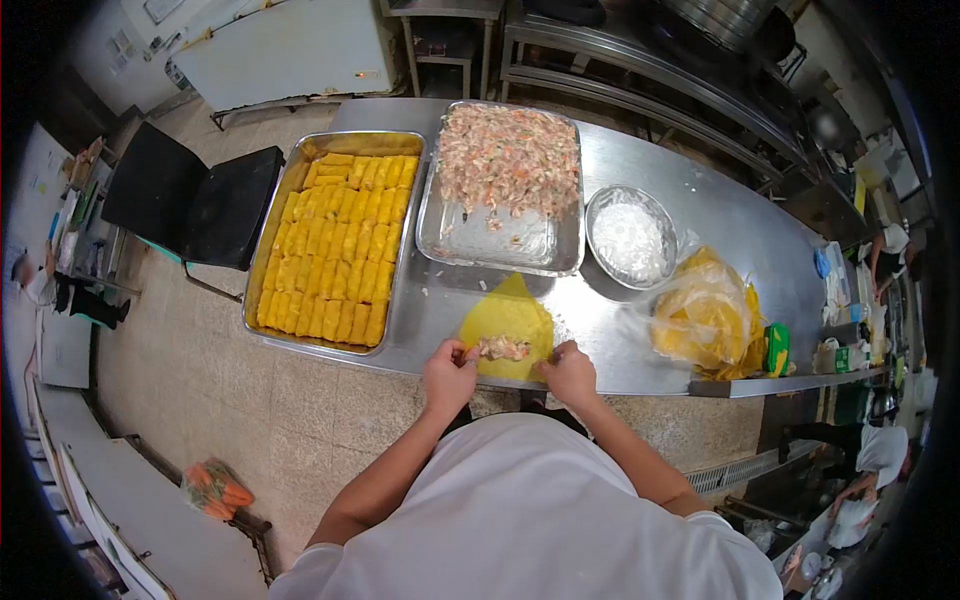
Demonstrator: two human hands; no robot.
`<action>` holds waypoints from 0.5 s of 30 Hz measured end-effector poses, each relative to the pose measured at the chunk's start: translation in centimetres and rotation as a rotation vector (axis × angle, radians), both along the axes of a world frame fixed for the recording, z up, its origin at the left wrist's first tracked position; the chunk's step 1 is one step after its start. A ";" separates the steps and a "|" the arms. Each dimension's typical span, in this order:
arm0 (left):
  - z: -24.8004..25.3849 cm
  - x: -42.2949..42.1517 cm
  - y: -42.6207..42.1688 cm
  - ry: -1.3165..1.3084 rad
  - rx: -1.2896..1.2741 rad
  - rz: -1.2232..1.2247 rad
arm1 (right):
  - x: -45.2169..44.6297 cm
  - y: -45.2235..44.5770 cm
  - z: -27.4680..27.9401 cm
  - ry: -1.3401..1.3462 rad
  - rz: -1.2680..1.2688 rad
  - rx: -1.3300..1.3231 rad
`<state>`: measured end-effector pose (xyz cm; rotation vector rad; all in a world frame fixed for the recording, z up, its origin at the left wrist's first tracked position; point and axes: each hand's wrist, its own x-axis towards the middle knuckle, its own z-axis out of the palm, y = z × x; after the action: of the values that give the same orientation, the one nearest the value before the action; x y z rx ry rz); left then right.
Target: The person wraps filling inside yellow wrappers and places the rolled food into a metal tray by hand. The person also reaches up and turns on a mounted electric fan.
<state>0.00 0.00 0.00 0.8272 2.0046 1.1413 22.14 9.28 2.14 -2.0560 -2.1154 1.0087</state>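
1. your left hand and right hand pinched opposite edges of the yellow wrapper, fingertips partly hidden.
2. it lay on the table, under filling.
3. clear plastic blurred nearby yellow sheets.

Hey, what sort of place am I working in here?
Most likely a commercial kitchen: there's a long metal worktable, a large tray packed with yellow rolls, and another tray of chopped filling.

smooth shiny metal worktop, glossy metal filling tray, lumpy wet-looking filling in it, same kinda metal roll tray left of it, shiny metal bowl right of it, crinkly see-through plastic bag further right, smooth matt-ish wrapper in front
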 end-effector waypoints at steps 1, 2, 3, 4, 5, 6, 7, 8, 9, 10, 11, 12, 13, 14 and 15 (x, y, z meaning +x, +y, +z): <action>0.2 0.2 0.0 -0.003 0.049 0.016 | -0.1 0.2 -0.2 -0.022 0.054 -0.013; 0.4 0.1 0.0 -0.004 0.099 0.034 | -0.3 0.3 -0.4 -0.042 0.110 -0.025; 0.4 0.6 0.6 -0.001 0.112 0.012 | 0.2 1.0 -0.6 0.057 0.080 0.004; 0.7 -0.1 0.2 0.018 0.108 -0.010 | -0.4 0.7 -1.1 0.172 0.050 0.015; 0.9 0.2 0.1 0.016 0.108 -0.033 | 0.0 0.6 -1.2 0.266 0.018 0.030; 0.9 0.3 0.1 0.124 0.175 -0.075 | 0.0 0.3 -1.7 0.406 -0.102 -0.026; 0.9 0.7 0.3 0.227 0.247 -0.118 | 0.3 0.2 -2.1 0.539 -0.226 -0.078; 0.9 0.8 0.3 0.335 0.314 -0.162 | 0.2 -0.1 -2.5 0.675 -0.350 -0.134; 1.3 0.9 0.5 0.373 0.340 -0.195 | -0.2 -0.3 -2.0 0.711 -0.458 -0.176; 1.6 1.1 0.8 0.414 0.368 -0.228 | -0.7 -0.4 -1.5 0.748 -0.564 -0.216; 2.0 1.3 1.1 0.455 0.396 -0.260 | -1.0 -0.5 -0.9 0.784 -0.671 -0.257; 2.0 1.5 1.4 0.469 0.395 -0.307 | -0.8 -0.5 -0.8 0.803 -0.631 -0.328; 2.0 1.7 1.8 0.482 0.394 -0.353 | -0.2 -0.3 -0.6 0.820 -0.590 -0.398; 2.0 1.9 2.2 0.495 0.395 -0.399 | 0.2 -0.3 -0.5 0.835 -0.548 -0.467; 1.5 2.1 2.7 0.528 0.375 -0.475 | 0.5 -0.3 -0.9 0.809 -0.505 -0.420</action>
<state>2.11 2.68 1.54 1.8444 1.8366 1.0990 22.63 8.93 1.25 -1.6964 -0.9967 1.8507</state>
